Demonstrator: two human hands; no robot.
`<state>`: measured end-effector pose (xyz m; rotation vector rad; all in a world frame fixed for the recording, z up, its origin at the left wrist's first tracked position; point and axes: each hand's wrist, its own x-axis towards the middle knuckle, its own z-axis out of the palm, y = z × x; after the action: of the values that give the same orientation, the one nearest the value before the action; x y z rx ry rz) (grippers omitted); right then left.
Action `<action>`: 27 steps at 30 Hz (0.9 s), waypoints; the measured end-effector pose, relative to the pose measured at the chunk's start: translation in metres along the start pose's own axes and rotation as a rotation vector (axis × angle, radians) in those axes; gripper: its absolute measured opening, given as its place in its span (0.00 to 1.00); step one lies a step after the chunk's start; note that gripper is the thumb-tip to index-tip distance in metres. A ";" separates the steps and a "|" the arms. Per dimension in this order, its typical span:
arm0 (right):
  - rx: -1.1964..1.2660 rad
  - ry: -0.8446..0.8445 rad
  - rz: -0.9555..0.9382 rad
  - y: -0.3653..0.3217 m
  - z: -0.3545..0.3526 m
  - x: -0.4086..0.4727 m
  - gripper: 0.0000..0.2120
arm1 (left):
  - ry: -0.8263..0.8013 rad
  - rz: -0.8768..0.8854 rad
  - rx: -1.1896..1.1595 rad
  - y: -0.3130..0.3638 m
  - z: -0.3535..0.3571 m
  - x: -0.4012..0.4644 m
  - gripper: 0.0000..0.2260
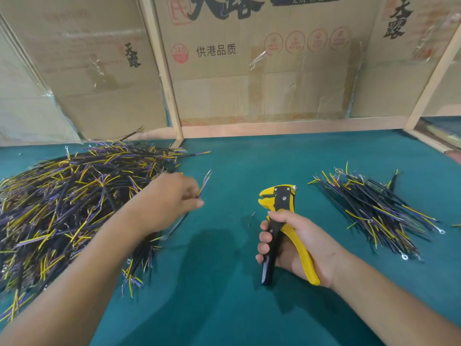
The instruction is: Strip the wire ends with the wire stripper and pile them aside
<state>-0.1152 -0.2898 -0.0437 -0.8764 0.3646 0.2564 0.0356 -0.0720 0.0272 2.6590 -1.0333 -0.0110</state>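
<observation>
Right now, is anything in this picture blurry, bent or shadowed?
Head view: the left hand and its wire are smeared by motion; wide-angle bends the wooden frame; the right hand and wire stripper are sharp, with soft shadows on the green mat.

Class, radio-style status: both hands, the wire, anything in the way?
Left hand pinches one wire beside the big pile. Right hand grips the wire stripper, mouth open. Smaller pile right. Nothing between wire and stripper.

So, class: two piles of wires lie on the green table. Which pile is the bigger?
The big pile at the left, beside the left hand; the small pile at the right is thinner and flatter.
</observation>
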 end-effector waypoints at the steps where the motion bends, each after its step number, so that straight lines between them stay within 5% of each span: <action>1: 0.000 0.001 0.002 0.000 0.000 0.000 0.12 | 0.052 0.032 -0.152 0.010 0.005 0.003 0.10; 4: -0.013 0.003 0.004 0.001 0.001 0.000 0.13 | 0.053 0.036 -0.715 0.037 0.038 0.009 0.09; 7: -0.025 0.009 -0.005 0.001 0.002 0.000 0.13 | 0.088 0.035 -0.933 0.044 0.066 0.012 0.09; 27: -0.022 -0.007 0.006 0.000 0.000 0.000 0.12 | 0.011 0.021 -1.042 0.050 0.091 0.006 0.06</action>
<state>-0.1152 -0.2894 -0.0435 -0.8960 0.3589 0.2693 -0.0024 -0.1348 -0.0457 1.6901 -0.7405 -0.4089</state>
